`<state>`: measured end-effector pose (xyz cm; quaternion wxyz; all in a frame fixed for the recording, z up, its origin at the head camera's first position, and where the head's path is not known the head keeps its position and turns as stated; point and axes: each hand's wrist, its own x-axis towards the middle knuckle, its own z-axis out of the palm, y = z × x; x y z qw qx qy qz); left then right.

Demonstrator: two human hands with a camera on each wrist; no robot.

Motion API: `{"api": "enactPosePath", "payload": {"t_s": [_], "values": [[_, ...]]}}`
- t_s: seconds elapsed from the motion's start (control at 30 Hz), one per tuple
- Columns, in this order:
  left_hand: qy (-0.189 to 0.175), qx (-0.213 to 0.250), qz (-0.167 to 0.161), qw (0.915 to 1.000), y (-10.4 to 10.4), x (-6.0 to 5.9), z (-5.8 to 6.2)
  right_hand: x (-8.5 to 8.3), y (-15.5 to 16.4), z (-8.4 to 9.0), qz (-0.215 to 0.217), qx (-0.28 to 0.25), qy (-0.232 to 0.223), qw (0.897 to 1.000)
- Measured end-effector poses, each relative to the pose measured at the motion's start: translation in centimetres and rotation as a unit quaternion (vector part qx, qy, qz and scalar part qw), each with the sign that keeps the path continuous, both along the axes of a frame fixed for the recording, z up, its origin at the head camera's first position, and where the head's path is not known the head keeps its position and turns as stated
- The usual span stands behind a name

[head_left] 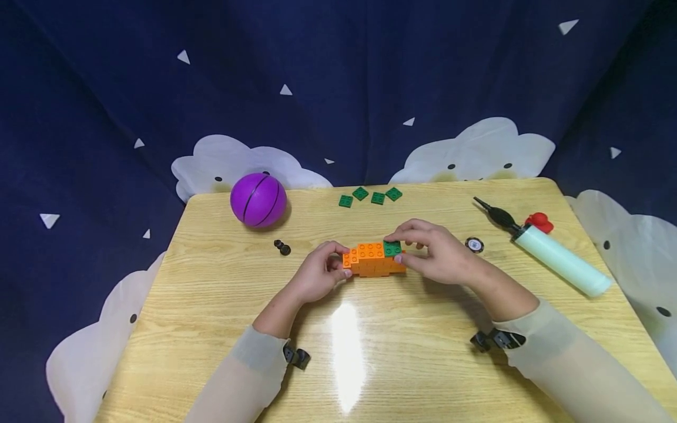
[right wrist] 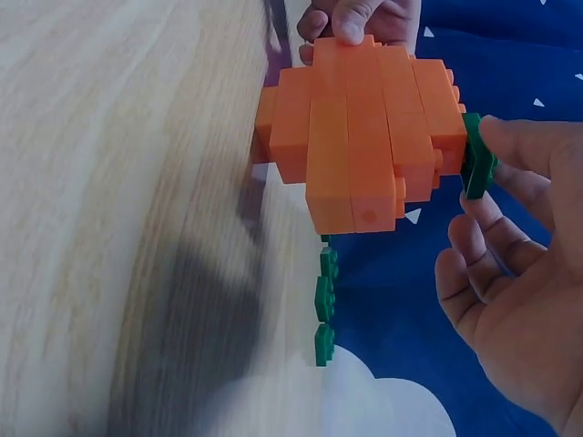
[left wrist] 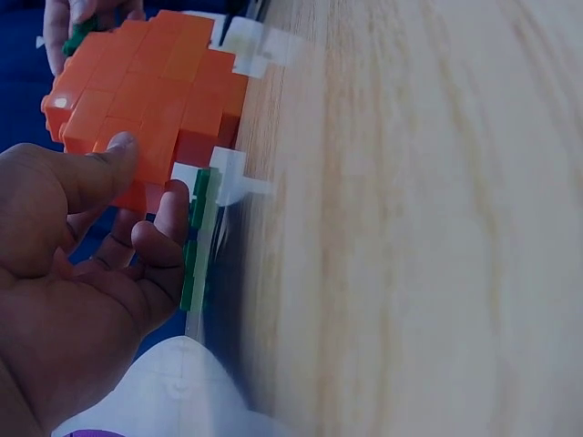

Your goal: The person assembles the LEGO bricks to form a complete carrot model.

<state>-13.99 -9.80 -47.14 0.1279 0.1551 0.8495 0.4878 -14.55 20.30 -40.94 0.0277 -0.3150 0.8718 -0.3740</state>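
Note:
An orange build of toy building blocks (head_left: 372, 266) stands at mid-table, stepped at both ends and studded on top. My left hand (head_left: 317, 271) grips its left end; in the left wrist view the thumb presses its orange side wall (left wrist: 146, 100). At the upper right end, my right hand (head_left: 439, 252) pinches a green 2x2 building plate (head_left: 392, 249) between thumb and fingers. The right wrist view has that green plate (right wrist: 475, 157) right against the studded top, with the lower fingers of the right hand (right wrist: 524, 255) loosely curled.
Several green plates (head_left: 378, 198) lie near the back edge. A purple ball (head_left: 258, 200) and a small black figure-like piece (head_left: 282, 247) are at left. To the right are a poker chip (head_left: 474, 245), a balloon pump (head_left: 560, 258) and a red toy hat (head_left: 540, 222).

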Motion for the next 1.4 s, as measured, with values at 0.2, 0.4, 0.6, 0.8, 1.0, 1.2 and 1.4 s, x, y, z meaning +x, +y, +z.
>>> {"api": "enactPosePath", "payload": {"t_s": [0.2,0.4,0.6,0.8,1.0,1.2,1.4], "values": [[0.002,-0.001,0.002,1.0000,-0.1,0.0,0.0,-0.4,0.2,-0.3,0.002,-0.019,0.008,1.000],[0.000,0.002,-0.003,1.0000,-0.1,-0.1,-0.2,-1.0,0.2,-0.6,-0.004,-0.030,0.012,0.999],[0.004,0.001,-0.002,1.0000,-0.1,-0.1,-0.1,-1.8,0.1,-0.5,-0.017,-0.044,0.007,0.999],[0.004,0.001,-0.003,1.0000,0.0,0.0,-0.1,-3.1,0.1,-0.7,-0.048,-0.037,-0.027,0.998],[0.007,-0.003,-0.002,1.0000,0.0,0.1,0.0,-4.1,0.0,-1.2,-0.075,-0.039,-0.056,0.995],[0.006,-0.003,-0.002,1.0000,0.0,0.1,0.0,-5.3,-0.1,-2.0,-0.094,-0.038,-0.067,0.993],[0.005,-0.002,-0.003,1.0000,0.0,0.1,0.0,-6.8,0.4,-3.3,-0.122,-0.018,-0.079,0.989]]}}
